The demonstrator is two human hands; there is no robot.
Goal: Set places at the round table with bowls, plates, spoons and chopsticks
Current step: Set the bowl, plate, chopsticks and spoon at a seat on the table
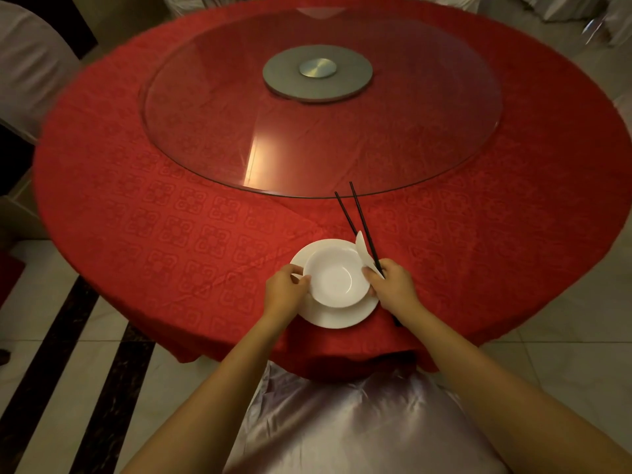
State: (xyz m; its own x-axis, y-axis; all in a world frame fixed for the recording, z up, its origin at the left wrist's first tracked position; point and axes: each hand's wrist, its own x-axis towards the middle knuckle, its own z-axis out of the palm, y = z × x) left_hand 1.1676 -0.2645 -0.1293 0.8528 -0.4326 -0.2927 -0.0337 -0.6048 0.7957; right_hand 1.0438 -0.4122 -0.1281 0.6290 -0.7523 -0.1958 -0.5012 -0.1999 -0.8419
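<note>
Left hand curled, pinching the left rim of the glossy white round bowl. Right hand is closed round thin black chopsticks and a white spoon, fingertips touching the bowl's right rim. Bowl sits on a flat white plate at the near edge of the table, which has a red patterned cloth. Round glass turntable further back at the table's centre. Shiny satin chair cover nearest.
</note>
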